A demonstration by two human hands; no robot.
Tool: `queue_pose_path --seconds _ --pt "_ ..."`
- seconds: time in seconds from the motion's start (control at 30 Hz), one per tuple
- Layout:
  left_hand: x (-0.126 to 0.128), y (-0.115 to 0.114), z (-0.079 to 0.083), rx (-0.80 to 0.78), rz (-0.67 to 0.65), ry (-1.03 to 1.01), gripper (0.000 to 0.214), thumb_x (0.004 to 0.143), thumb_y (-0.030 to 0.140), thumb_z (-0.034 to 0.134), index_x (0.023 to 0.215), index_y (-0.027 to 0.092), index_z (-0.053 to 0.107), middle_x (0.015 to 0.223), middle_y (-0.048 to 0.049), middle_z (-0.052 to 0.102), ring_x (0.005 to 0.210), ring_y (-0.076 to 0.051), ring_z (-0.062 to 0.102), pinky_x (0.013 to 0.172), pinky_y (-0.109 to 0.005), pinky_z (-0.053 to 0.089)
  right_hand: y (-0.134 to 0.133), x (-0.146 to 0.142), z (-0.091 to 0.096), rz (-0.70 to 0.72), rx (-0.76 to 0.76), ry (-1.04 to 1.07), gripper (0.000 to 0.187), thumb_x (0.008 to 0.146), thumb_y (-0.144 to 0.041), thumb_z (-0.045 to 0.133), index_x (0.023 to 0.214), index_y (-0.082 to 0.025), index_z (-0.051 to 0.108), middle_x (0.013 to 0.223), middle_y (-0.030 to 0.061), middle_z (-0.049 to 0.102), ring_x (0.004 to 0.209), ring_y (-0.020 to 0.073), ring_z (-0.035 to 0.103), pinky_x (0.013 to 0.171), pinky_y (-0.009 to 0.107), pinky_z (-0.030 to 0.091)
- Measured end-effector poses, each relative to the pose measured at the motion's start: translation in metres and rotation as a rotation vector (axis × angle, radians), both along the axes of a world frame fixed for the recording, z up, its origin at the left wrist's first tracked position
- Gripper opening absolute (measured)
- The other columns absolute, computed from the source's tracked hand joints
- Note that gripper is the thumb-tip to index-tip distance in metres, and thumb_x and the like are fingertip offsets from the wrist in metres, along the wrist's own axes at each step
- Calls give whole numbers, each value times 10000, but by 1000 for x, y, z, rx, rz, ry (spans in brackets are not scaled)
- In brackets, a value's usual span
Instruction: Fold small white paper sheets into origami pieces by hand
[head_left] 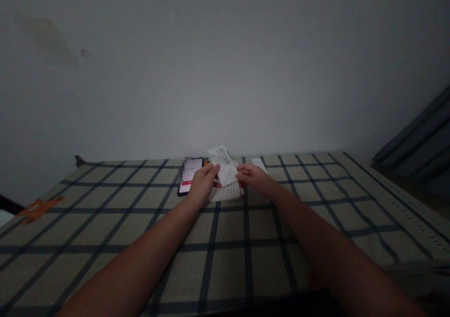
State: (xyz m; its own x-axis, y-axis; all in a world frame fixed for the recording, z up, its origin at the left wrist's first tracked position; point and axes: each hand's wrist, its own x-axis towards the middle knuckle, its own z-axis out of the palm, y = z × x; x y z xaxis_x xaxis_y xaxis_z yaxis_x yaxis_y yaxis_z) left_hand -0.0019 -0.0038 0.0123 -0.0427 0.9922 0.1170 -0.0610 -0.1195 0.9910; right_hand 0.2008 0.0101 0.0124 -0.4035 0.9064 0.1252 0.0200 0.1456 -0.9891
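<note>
A white paper slip [226, 171] with dark print like a barcode is held up above the table by my left hand [204, 181], thumb on top and fingers behind. Its upper part looks folded or overlapped by another sheet. At the slip's right edge, my right hand [252, 175] is closed, fingertips pinched against the paper. More white papers [227, 193] lie beneath the hands. Just left of my left hand rests a phone [187, 175] with a lit screen, partly covered by the hand. Another white slip [259, 163] lies behind my right hand.
A checked cloth [232, 261] covers the surface, with an orange patterned patch [40, 209] at the left. A pale wall [225, 73] rises directly behind the papers. Dark striped fabric [418, 134] hangs at the far right.
</note>
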Motion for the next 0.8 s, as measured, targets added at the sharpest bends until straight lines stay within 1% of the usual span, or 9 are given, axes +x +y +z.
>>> queue_pose_path --seconds 0.07,0.13,0.27,0.37,0.5,0.57,0.63,0.73,0.8 --pt "-2 2 -1 27 22 32 511 718 665 779 746 172 647 696 -4 623 623 -140 583 502 -228 492 1 2 -1 49 -29 1 344 741 -440 805 934 -183 684 700 -5 685 659 148 634 679 308 498" --pt "-5 4 -3 87 11 128 481 760 647 745 717 183 624 695 -1 614 619 -142 576 520 -240 497 2 5 -2 71 -55 -31 328 740 -444 807 888 -181 679 705 14 704 672 158 660 701 319 517" --pt "-11 6 -3 183 -64 351 421 851 582 646 674 204 586 658 13 563 609 -154 567 568 -272 507 7 7 -4 1 -56 -57 343 759 -496 784 890 -190 703 757 23 706 675 150 643 641 288 502" --pt "-13 3 1 232 -132 527 419 872 536 602 613 214 532 596 24 502 596 -147 515 573 -261 421 7 6 -2 -58 27 21 392 774 -533 778 988 -207 736 869 30 708 785 165 646 627 266 493" --pt "-12 -3 8 332 -223 697 421 878 473 570 569 212 453 578 36 422 591 -128 416 583 -270 297 4 5 3 -61 59 48 388 738 -554 808 848 -189 733 809 23 694 751 157 609 657 285 489" --pt "-10 -5 11 332 -249 690 427 896 478 561 578 209 469 585 35 431 592 -129 418 587 -272 292 4 6 4 -104 32 60 400 695 -558 835 773 -188 704 736 15 687 692 148 595 658 297 483" --pt "-8 -6 11 298 -250 624 410 905 514 588 644 198 571 637 20 521 622 -139 470 601 -269 329 7 6 2 -163 11 94 417 668 -566 851 744 -192 681 697 12 684 661 146 596 664 307 485" --pt "-7 -3 8 212 -279 472 349 818 525 736 872 180 720 825 -24 691 721 -164 589 651 -268 420 12 7 -1 -274 -8 195 451 632 -583 870 744 -201 658 680 6 683 634 141 594 657 307 482" --pt "-7 0 5 152 -320 401 349 772 493 785 906 175 731 833 -32 718 719 -167 622 657 -268 449 15 7 -1 -320 -36 269 471 604 -584 886 750 -205 648 688 5 685 638 142 596 648 304 482"
